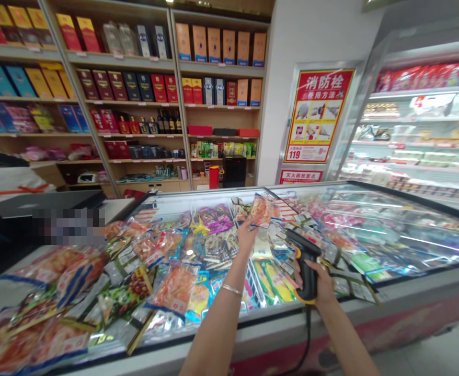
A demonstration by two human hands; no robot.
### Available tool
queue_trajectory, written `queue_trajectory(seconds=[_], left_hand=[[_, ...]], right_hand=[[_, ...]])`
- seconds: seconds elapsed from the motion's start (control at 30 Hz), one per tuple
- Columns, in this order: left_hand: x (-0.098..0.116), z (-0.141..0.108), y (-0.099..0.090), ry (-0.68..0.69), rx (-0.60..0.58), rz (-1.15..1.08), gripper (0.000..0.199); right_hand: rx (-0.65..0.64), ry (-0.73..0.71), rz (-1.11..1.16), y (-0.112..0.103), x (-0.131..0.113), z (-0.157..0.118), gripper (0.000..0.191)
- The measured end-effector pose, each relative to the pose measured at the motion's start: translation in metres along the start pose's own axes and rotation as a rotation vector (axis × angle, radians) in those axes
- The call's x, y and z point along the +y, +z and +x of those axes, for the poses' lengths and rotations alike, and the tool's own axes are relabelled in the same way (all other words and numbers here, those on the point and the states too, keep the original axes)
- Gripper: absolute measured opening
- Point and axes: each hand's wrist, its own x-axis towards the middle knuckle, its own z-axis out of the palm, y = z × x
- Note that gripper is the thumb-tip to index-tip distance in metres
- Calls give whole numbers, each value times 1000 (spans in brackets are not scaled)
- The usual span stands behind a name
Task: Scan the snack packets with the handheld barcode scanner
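My left hand (pixel 247 233) reaches over the chest freezer, its fingers closed on the edge of a clear food packet (pixel 261 210) with orange-red contents. In my right hand (pixel 320 282) is a black and yellow barcode scanner (pixel 307 263), held by its handle with the head pointing up and left. A cable hangs down from the scanner. Similar orange-red packets (pixel 174 286) and green-and-brown packets (pixel 124 292) lie piled on the left part of the freezer's glass top. More packets (pixel 343 282) lie to the right of the scanner.
Below the glass, the chest freezer (pixel 280 318) holds colourful packets. A dark flat device (pixel 49 203) stands at the left. Shelves of boxed goods (pixel 129 86) line the back wall, with a red poster (pixel 319 116) and a refrigerated display (pixel 421 128) at the right.
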Motion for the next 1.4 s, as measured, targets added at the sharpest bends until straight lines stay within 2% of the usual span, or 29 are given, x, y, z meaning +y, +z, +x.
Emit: queue_trajectory(seconds=[0.2, 0.47, 0.73, 0.93, 1.13, 1.4], left_hand=[[3, 0, -1, 1, 11, -199, 42], [-2, 2, -1, -51, 32, -194, 27], [-5, 7, 2, -150, 38, -194, 32], [7, 3, 4, -244, 43, -262, 34], [16, -1, 5, -267, 46, -258, 32], [13, 0, 3, -268, 39, -293, 32]], right_hand=[[-25, -21, 33, 2, -3, -4, 25], [-46, -9, 38, -5, -7, 0, 24], [-18, -15, 74, 0, -10, 3, 25], [-1, -19, 110, 1, -8, 5, 26], [1, -47, 145, 1, -10, 3, 25], [-5, -39, 155, 0, -10, 3, 24]])
